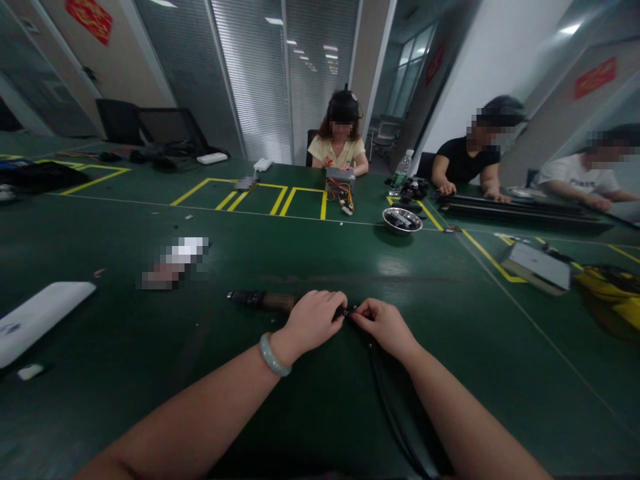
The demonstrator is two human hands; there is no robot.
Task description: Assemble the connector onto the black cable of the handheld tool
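Note:
A dark cylindrical tool with a brownish barrel and a metal tip, apparently an electric screwdriver [273, 301], lies low over the green table and points left. My left hand [315, 320] is closed around its rear end, a pale bangle on that wrist. Close by, my right hand [387, 328] pinches a small dark piece at the tool's back end, seemingly the end of a cable; the fingers partly hide it. A black cable [381, 383] runs from near my right hand down toward the table's front edge.
On the green table [225, 407] are a white power-bank-like block [45, 317], a small white piece [31, 372], a steel bowl [403, 221] of dark parts, a grey box [539, 268] and a yellow bag [607, 293]. Several people work across the table near a bottle [401, 173].

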